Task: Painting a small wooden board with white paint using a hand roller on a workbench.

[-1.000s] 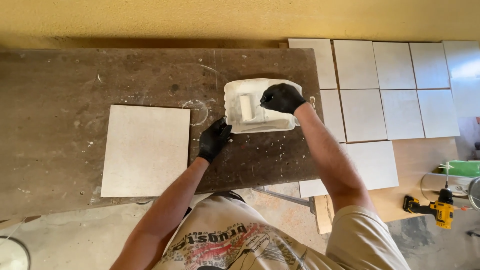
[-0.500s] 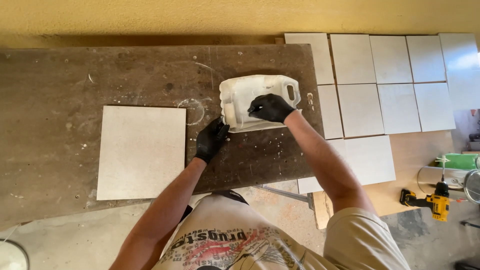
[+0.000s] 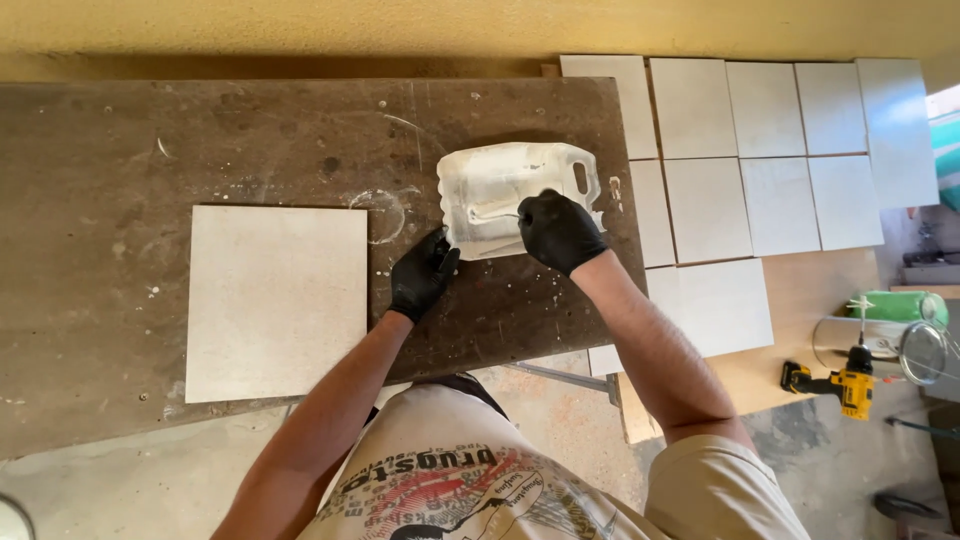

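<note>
A white plastic jug (image 3: 500, 180), cut open on its side, lies on the dark, stained work table (image 3: 200, 140). My right hand (image 3: 558, 230), in a black glove, is closed at the jug's near edge around a thin tool whose tip reaches into the jug; most of the tool is hidden. In a matching black glove, my left hand (image 3: 422, 275) grips the jug's near left corner. A square pale tile (image 3: 277, 300) lies flat on the table, left of both hands.
Several pale square tiles (image 3: 760, 150) are laid out on the floor to the right of the table. A yellow cordless drill (image 3: 845, 385), a green roll (image 3: 900, 305) and a round container (image 3: 925, 350) sit at the far right.
My right hand has moved from the jug's far right side to its near edge. My left hand has closed in on the jug's near left corner.
</note>
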